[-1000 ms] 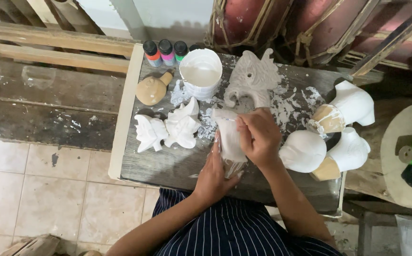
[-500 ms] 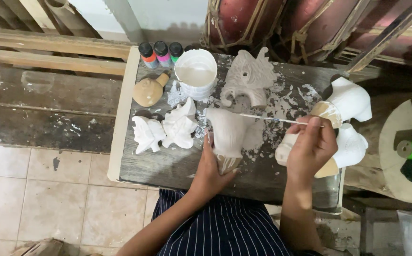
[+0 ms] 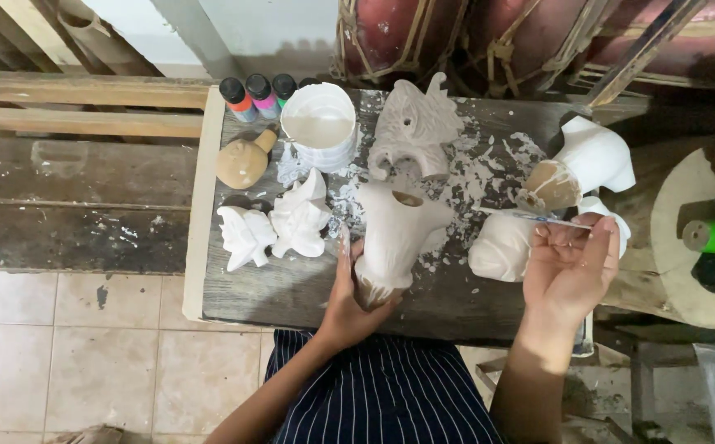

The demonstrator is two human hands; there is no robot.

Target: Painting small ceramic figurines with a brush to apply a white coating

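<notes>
Unpainted figurine (image 3: 394, 234) upright in left hand (image 3: 349, 300) fingers, right hand (image 3: 570, 267) apart

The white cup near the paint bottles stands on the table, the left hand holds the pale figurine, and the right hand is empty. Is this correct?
Not quite. In the head view the right hand is not empty: it holds a thin brush. The white cup does stand by the paint bottles, and the left hand holds the pale figurine.

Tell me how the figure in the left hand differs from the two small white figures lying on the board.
The held figure is larger and pale beige; the small white figures are bright white. It is gripped at its base by the left hand; they lie untouched on the board. It shows an open hole on top; they show none. All look like unglazed cast figures.
</notes>
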